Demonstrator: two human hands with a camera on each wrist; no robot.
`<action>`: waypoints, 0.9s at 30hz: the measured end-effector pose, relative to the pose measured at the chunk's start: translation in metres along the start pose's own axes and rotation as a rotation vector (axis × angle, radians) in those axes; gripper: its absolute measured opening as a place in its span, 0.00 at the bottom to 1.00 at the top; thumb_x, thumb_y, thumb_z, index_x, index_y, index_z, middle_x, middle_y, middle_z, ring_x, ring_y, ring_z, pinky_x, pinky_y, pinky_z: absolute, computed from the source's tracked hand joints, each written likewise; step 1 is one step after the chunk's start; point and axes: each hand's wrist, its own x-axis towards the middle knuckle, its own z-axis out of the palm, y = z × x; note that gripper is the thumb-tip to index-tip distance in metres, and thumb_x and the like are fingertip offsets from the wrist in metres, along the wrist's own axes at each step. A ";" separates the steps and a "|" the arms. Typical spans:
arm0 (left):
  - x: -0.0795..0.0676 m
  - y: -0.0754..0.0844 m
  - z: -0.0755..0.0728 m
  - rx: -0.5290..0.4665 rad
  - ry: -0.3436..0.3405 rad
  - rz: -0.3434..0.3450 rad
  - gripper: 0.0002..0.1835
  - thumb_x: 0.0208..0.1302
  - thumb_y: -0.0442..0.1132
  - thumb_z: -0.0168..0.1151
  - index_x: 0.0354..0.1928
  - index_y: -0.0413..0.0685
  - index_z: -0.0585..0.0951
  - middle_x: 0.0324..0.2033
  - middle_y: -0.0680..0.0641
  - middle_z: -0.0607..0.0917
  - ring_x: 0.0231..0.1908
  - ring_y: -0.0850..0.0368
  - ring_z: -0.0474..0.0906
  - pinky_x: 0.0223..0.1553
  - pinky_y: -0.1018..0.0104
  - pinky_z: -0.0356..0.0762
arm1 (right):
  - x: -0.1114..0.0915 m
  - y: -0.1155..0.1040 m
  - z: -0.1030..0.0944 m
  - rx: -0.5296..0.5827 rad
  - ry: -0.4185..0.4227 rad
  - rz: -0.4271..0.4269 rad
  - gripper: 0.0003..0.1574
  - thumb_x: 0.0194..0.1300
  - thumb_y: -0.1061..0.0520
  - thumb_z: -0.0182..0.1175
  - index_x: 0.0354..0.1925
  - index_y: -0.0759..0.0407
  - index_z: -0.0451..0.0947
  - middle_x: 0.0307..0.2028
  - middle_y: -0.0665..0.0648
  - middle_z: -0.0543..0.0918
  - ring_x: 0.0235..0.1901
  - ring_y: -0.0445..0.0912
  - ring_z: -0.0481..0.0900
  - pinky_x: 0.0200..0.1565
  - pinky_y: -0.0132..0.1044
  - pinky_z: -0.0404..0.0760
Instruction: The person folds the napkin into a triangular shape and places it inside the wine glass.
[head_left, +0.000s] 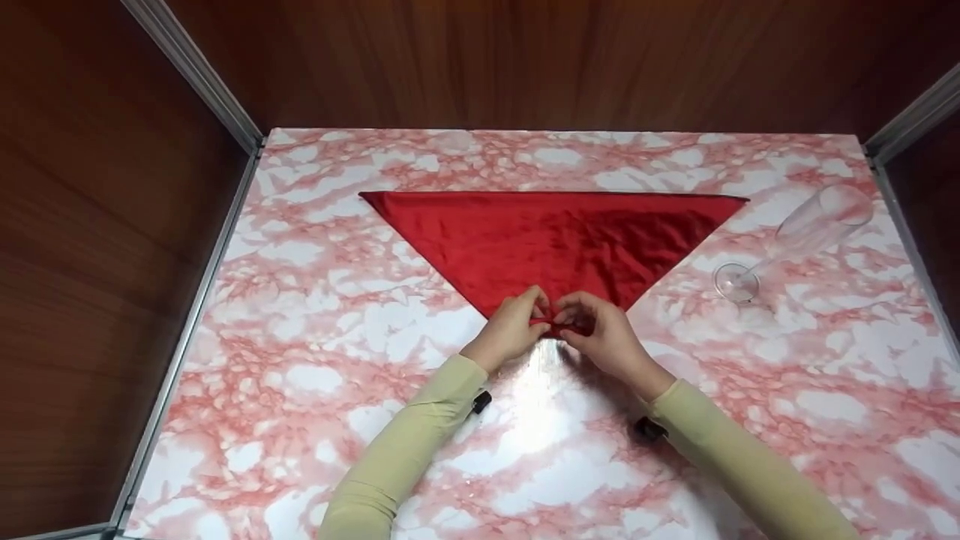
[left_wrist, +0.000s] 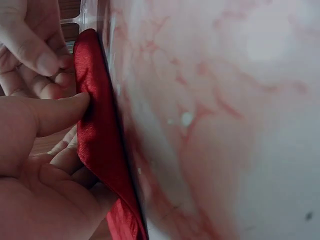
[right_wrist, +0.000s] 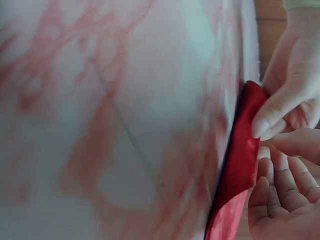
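Observation:
A red satin cloth [head_left: 517, 232] with a dark edge lies as a triangle on the table, its long side away from me and its narrow end rolled over near my hands. My left hand [head_left: 516, 326] pinches that rolled end, thumb on top, as the left wrist view shows with the folded cloth [left_wrist: 97, 105]. Close beside it, my right hand [head_left: 604, 334] has its thumb and fingers curled at the same rolled end. In the right wrist view the right thumb [right_wrist: 295, 142] reaches the edge of the fold, close to the left thumb.
A clear stemmed glass [head_left: 806, 229] lies on its side, or appears tilted, right of the cloth, its round foot towards me. The table [head_left: 315, 322] has a pink and white marbled top. Brown wood-grain panels [head_left: 525, 67] in metal frames stand around it.

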 end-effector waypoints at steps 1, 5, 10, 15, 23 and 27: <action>0.001 0.000 0.000 0.000 -0.004 -0.006 0.13 0.61 0.30 0.64 0.45 0.43 0.74 0.34 0.48 0.83 0.38 0.57 0.80 0.39 0.71 0.75 | 0.000 0.001 0.001 -0.001 -0.003 0.003 0.23 0.52 0.79 0.62 0.48 0.73 0.75 0.37 0.67 0.82 0.40 0.58 0.81 0.45 0.51 0.78; 0.003 0.001 -0.001 0.016 0.005 -0.022 0.10 0.59 0.30 0.65 0.42 0.42 0.75 0.32 0.48 0.83 0.36 0.57 0.79 0.37 0.71 0.74 | 0.003 0.007 0.002 -0.023 -0.012 0.012 0.23 0.51 0.79 0.63 0.47 0.68 0.77 0.38 0.62 0.83 0.41 0.54 0.81 0.45 0.48 0.79; 0.005 0.001 0.000 0.072 0.061 -0.001 0.08 0.56 0.30 0.66 0.37 0.42 0.78 0.33 0.48 0.83 0.36 0.56 0.78 0.39 0.68 0.74 | 0.003 -0.002 0.003 -0.044 -0.029 -0.024 0.24 0.50 0.81 0.61 0.47 0.73 0.76 0.40 0.68 0.82 0.42 0.60 0.80 0.44 0.55 0.77; 0.004 0.001 0.000 0.158 0.110 0.035 0.09 0.53 0.33 0.69 0.35 0.45 0.80 0.35 0.50 0.80 0.40 0.54 0.76 0.43 0.65 0.72 | -0.001 -0.023 0.001 -0.055 -0.060 -0.023 0.26 0.49 0.82 0.59 0.49 0.77 0.74 0.41 0.72 0.80 0.43 0.65 0.78 0.45 0.59 0.75; 0.002 -0.004 -0.004 0.154 0.067 0.220 0.13 0.50 0.23 0.65 0.36 0.45 0.84 0.35 0.51 0.85 0.40 0.57 0.79 0.44 0.68 0.73 | 0.006 0.011 0.000 -0.100 -0.063 -0.024 0.30 0.47 0.80 0.63 0.50 0.67 0.75 0.40 0.63 0.83 0.43 0.54 0.80 0.45 0.48 0.79; 0.000 -0.005 -0.005 0.201 0.019 0.249 0.12 0.50 0.24 0.64 0.36 0.44 0.85 0.34 0.51 0.86 0.37 0.58 0.79 0.41 0.69 0.74 | 0.009 0.017 -0.001 -0.108 -0.082 -0.048 0.32 0.47 0.80 0.63 0.52 0.64 0.75 0.39 0.59 0.83 0.42 0.50 0.81 0.43 0.44 0.80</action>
